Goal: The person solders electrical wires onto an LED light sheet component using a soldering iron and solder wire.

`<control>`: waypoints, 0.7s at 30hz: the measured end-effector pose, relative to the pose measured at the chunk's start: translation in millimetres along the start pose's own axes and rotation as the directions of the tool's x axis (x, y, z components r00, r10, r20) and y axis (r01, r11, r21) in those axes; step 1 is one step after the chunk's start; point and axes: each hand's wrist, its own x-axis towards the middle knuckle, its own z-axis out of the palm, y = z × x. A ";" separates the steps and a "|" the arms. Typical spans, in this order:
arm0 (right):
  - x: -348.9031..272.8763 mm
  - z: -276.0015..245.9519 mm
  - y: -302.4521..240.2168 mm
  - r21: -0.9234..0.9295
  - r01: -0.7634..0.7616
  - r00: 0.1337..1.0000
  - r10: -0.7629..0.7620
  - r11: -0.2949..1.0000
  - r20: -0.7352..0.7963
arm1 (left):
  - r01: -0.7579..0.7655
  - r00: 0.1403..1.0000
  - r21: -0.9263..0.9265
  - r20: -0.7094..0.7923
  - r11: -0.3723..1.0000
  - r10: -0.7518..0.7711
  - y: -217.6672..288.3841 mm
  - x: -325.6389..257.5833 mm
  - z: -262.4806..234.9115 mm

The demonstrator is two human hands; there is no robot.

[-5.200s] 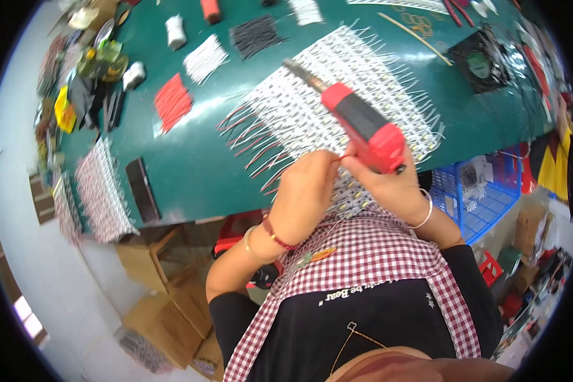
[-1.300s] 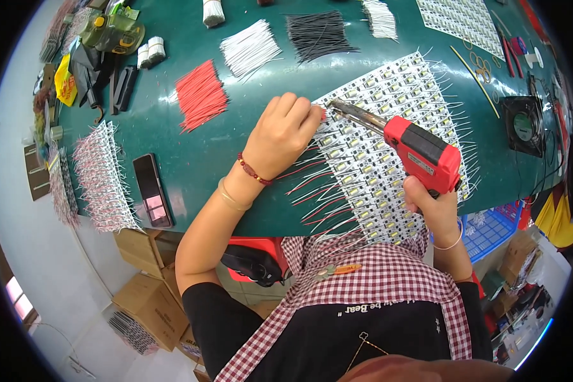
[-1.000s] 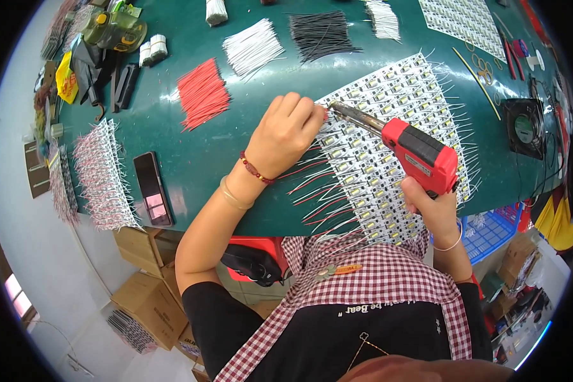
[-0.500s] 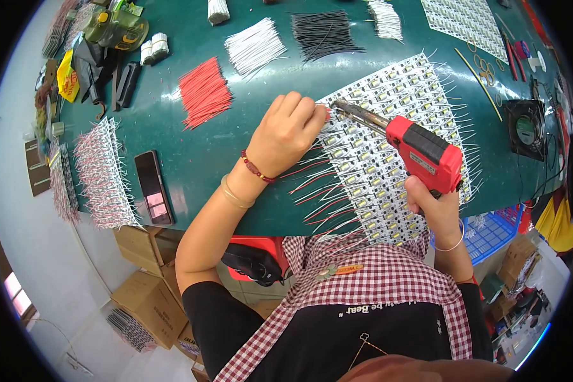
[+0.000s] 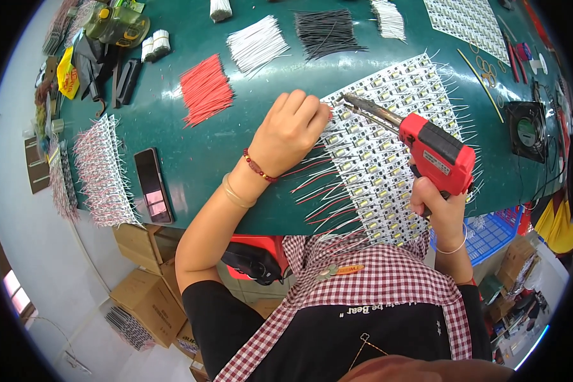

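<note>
Left hand [image 5: 291, 130] pinches a wire onto the LED panel [image 5: 388, 159] near the counter's [image 5: 197, 159] front edge, steadying it; right hand [image 5: 440, 207] grips the red soldering gun [image 5: 426, 149], tip meeting that joint.

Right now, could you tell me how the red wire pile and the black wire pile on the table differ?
The red wires are bright red; the black wires are black. The red wires lie nearer the left hand; the black wires lie farther back on the green table. The red wires form a tidy block; the black wires have several strays poking out. Both are loose piles of short cut wires, untouched.
</note>
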 end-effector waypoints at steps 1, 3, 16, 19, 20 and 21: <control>0.1 -0.2 -0.5 0.017 0.002 1.000 -0.003 1.000 0.015 | -0.005 1.000 0.004 0.004 1.000 0.005 -0.1 -0.1 -0.2; 0.0 -0.2 -1.2 0.025 0.004 1.000 -0.005 1.000 0.020 | -0.009 1.000 0.008 0.007 1.000 0.009 0.4 0.4 -1.0; -13.4 -11.3 8.8 0.074 0.008 0.999 -0.011 0.997 0.049 | -0.008 1.000 -0.019 0.018 1.000 0.008 15.9 -2.7 -9.3; -13.3 -11.8 11.9 0.066 -0.015 0.998 0.011 0.998 0.069 | 0.004 0.999 -0.047 0.040 0.999 -0.002 18.1 -6.8 -5.7; -13.4 -12.1 13.4 0.066 -0.016 0.998 0.011 0.998 0.069 | -0.012 1.000 -0.028 0.021 1.000 0.013 17.3 -6.6 -4.4; -13.6 -12.5 15.1 0.054 -0.019 0.997 0.015 0.998 0.072 | -0.028 1.000 -0.009 0.002 1.000 0.028 16.6 -6.2 -3.7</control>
